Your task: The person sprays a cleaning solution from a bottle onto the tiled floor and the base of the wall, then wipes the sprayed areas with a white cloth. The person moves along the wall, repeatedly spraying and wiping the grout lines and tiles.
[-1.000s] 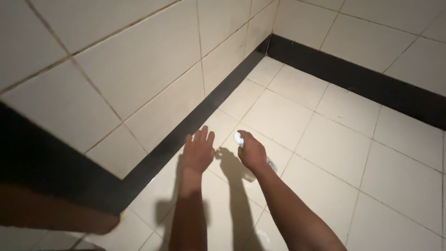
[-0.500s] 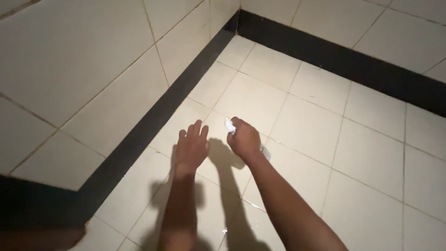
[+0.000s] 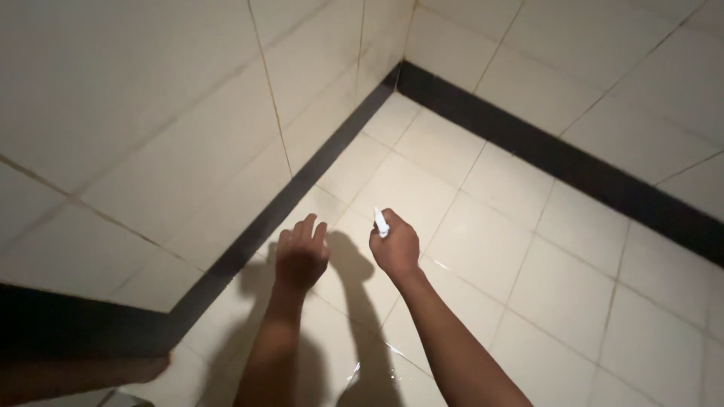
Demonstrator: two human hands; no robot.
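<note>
Right hand (image 3: pixel 394 247) fisted on small white object (image 3: pixel 381 223), left hand (image 3: pixel 300 256) loose and empty over wet-looking floor tiles (image 3: pixel 483 241); slip risk, object could drop.

The floor tiles (image 3: pixel 483 249) are cream ceramic, smooth and glossy, with wet reflections. The wall tiles (image 3: pixel 151 113) look smooth, less shiny. The skirting strip (image 3: pixel 558 162) is black and glossy. The right hand (image 3: pixel 395 247) holds a white plastic bottle (image 3: pixel 381 222).
</note>
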